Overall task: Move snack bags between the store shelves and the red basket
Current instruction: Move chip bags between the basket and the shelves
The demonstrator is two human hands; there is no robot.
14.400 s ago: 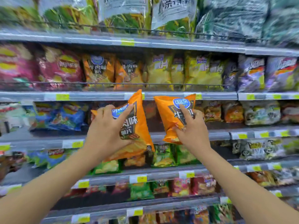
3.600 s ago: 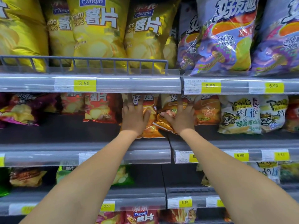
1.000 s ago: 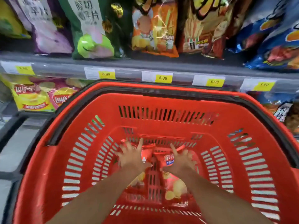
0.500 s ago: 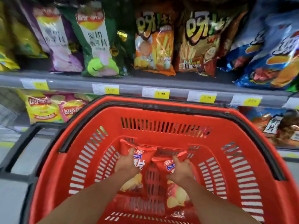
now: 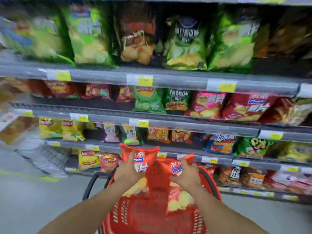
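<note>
I hold two red chip bags above the red basket [image 5: 152, 220], which stands on the floor in front of the shelves. My left hand [image 5: 125, 173] grips the left red chip bag [image 5: 141, 156], which rises highest. My right hand [image 5: 185, 176] grips the right red chip bag [image 5: 177, 198] a little lower, its bottom hanging over the basket's inside. Both bags are upright with their printed fronts facing me. The view is blurred by motion.
Grey store shelves [image 5: 152, 78] filled with chip bags rise ahead in several tiers with yellow price tags. Similar red chip bags [image 5: 246, 107] sit on the second tier at right. The black basket handle [image 5: 89, 186] hangs at left. Grey floor [image 5: 42, 200] lies at left.
Both hands have lifted the two red bags up out of the basket. My view has tilted upward, showing more shelf tiers.
</note>
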